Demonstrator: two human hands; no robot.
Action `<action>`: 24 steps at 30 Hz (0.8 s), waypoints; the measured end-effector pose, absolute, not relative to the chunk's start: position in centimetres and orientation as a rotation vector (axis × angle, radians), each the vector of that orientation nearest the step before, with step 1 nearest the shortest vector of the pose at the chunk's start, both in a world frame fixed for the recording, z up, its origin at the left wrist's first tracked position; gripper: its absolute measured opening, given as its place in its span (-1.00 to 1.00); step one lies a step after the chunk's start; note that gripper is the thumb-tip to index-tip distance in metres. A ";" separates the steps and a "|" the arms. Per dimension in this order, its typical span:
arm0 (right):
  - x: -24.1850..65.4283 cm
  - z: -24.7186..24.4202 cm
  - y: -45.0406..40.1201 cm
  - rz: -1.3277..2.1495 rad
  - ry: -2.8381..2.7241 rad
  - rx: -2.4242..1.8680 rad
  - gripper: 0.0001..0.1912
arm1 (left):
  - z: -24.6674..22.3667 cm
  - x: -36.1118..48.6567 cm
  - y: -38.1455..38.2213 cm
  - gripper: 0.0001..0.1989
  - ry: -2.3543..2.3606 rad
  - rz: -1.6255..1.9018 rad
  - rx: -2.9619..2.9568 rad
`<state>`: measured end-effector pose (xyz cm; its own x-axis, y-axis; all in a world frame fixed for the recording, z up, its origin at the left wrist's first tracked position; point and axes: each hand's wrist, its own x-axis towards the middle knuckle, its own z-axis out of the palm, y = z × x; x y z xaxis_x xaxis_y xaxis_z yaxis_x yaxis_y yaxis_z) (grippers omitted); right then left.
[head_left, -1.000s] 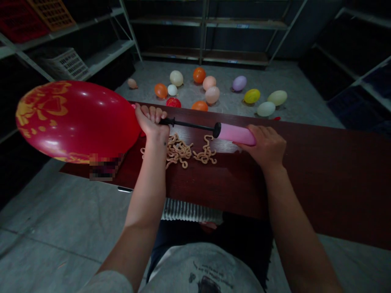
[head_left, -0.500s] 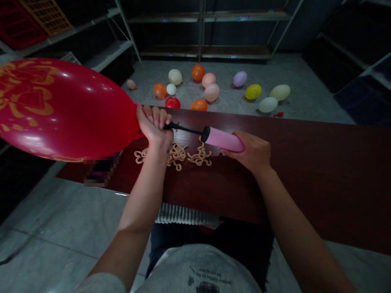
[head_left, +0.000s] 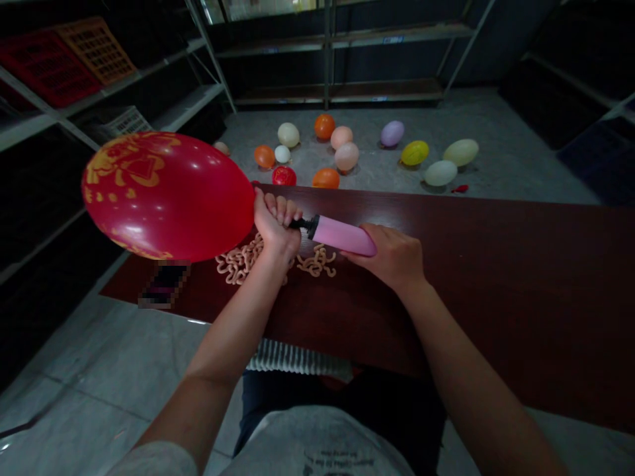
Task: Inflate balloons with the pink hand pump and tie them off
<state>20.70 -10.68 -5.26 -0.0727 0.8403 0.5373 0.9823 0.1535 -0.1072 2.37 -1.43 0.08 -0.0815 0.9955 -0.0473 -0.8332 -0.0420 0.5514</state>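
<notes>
Tabletop (head_left: 471, 284), red balloon (head_left: 169, 195) in left hand (head_left: 275, 228)

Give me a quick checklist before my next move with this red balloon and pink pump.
1. Left hand closed around the neck of the red balloon: ok.
2. Right hand on the pink hand pump: ok.
3. Black pump nozzle seated inside the balloon's neck: cannot tell, fingers hide it.
4. Balloon's visible side free of tears: ok.
5. Tan curly strands clear of the left wrist: cannot tell.
</notes>
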 end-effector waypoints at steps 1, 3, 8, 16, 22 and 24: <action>20.7 -5.3 -10.6 -0.397 -1.961 -1.728 -0.36 | 0.1 2.2 -1.3 -0.46 0.519 1.587 0.392; 20.6 -5.3 -10.5 -0.407 -1.968 -1.727 -0.36 | 0.2 2.0 -1.1 -0.47 0.523 1.583 0.369; 20.9 -5.3 -10.3 -0.469 -1.973 -1.723 -0.35 | 0.1 1.3 -0.4 -0.46 0.465 1.603 0.336; 23.4 -5.6 -10.3 -0.689 -2.000 -1.708 -0.39 | -0.3 -1.0 1.3 -0.47 0.441 1.666 0.263; 25.0 -5.8 -10.4 -0.819 -1.994 -1.705 -0.45 | -0.5 -2.6 2.1 -0.48 0.493 1.748 0.184; 25.2 -5.6 -10.5 -0.846 -1.987 -1.711 -0.47 | -0.5 -2.9 2.2 -0.47 0.488 1.761 0.176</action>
<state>25.25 -10.51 -5.63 -0.1831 0.7470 0.6391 0.9784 0.0754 0.1922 -2.87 2.21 -0.50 -0.2504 0.9580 -0.1401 -0.8936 -0.1730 0.4142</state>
